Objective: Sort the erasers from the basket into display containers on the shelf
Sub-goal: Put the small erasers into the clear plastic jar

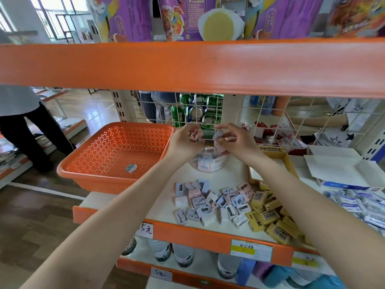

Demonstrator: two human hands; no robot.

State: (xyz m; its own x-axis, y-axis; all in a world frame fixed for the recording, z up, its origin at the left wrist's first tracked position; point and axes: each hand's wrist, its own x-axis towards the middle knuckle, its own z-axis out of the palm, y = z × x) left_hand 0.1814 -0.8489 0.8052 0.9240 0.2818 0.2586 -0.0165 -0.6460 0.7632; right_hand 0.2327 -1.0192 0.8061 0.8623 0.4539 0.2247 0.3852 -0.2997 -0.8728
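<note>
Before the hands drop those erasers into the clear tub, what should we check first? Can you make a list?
1. The left hand grips a pink eraser: ok.
2. The right hand pinches a pale eraser: ok.
3. Both hands are above the clear container: ok.
4. Room left in the container: cannot tell, the hands hide its top.
5. The orange basket is emptied: ok, only a sticker inside.
6. Everything sorted: not ok, a pastel pile and a yellow pile lie loose on the shelf.

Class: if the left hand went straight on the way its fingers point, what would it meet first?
Most likely the right hand, which pinches a pale eraser across a small gap; depth is unclear, so it might reach the wire grid.
</note>
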